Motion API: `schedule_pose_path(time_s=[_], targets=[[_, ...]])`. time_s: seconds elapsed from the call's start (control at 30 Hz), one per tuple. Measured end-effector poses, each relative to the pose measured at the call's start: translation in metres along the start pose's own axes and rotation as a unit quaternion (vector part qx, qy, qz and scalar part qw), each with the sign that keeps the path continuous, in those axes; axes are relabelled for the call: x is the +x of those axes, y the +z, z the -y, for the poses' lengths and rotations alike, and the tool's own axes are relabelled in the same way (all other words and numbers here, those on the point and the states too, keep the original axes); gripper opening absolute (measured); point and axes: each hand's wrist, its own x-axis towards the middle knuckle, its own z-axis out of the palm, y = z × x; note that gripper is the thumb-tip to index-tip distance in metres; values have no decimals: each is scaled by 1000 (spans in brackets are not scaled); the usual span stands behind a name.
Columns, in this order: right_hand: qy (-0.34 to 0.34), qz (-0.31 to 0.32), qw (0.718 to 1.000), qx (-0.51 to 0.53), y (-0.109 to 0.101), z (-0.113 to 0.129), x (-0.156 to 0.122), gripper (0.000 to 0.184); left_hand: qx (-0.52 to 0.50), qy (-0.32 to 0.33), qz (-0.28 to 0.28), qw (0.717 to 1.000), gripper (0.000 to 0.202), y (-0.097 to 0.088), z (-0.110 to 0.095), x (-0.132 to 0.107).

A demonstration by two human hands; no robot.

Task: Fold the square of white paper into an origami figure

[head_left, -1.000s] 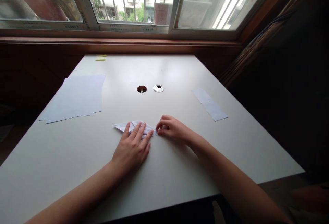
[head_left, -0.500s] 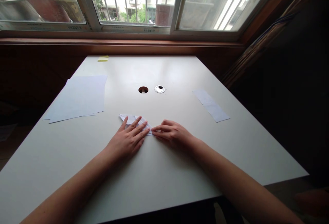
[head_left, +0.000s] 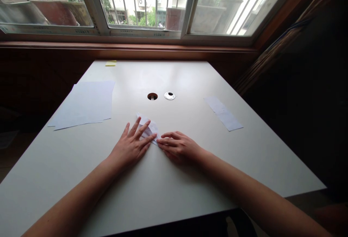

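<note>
A small folded sheet of white paper (head_left: 148, 124) lies on the white table, its far tip pointing away and to the left. My left hand (head_left: 133, 142) rests with spread fingers over the paper's left side and near end, partly hiding it. At the paper's near right corner, my right hand (head_left: 181, 146) has its fingers closed together, with the fingertips on the folded edge. The palm side of both hands is out of sight.
White sheets (head_left: 84, 104) lie stacked at the left. A creased paper strip (head_left: 224, 113) is at the right. Farther back are a round cable hole (head_left: 152, 96), its metal cover (head_left: 170, 95) and a yellow sticky pad (head_left: 111, 63). A window (head_left: 144, 8) stands beyond the table.
The folded paper has turned, so its far tip has swung away from me and to the right. My left fingers have spread wider, and my right hand has shifted slightly left and nearer.
</note>
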Motion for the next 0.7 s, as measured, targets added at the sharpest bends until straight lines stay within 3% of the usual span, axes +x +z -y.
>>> schedule_pose_path(time_s=[0.2, 0.43, 0.7], targets=[[17, -7, 1000, 19, 1, 7, -2, 36, 3, 5, 1, 1000, 48, 2, 0, -1], [31, -17, 999, 4, 6, 9, -3, 37, -14, 98, -28, 995, 47, 2, -1, -4], [22, -22, 999, 25, 7, 8, -2, 38, -1, 82, -23, 996, 45, 4, -8, -4]])
